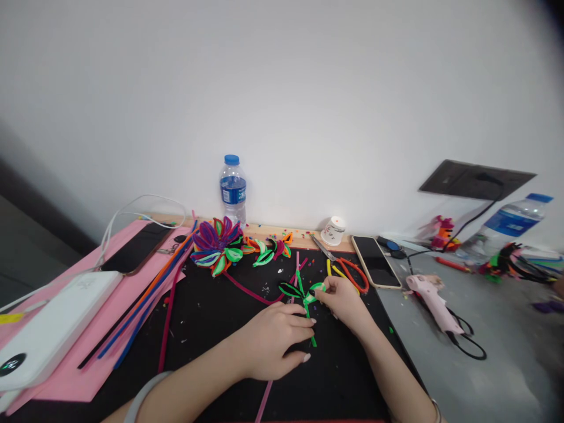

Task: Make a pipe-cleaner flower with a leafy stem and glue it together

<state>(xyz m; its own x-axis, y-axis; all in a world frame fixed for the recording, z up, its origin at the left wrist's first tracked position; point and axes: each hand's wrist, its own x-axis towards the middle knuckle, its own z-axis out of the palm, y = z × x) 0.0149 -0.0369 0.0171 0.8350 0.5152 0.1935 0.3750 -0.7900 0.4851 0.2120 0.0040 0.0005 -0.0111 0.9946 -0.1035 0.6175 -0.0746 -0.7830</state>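
One black mat [207,317], white wall [282,106] behind, right hand [342,301] pinching green leaf [309,298], left hand [279,338] over stem [313,339] (grip unclear)

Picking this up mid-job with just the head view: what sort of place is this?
Probably a handicraft workspace: fuzzy coloured stems lie in a bundle at left, a multicoloured flower sits beyond the hands, and what looks like a pink glue gun lies at right.

Stem [306,302] right of flower [215,242]; bottle [233,191] behind flower, perhaps touching.
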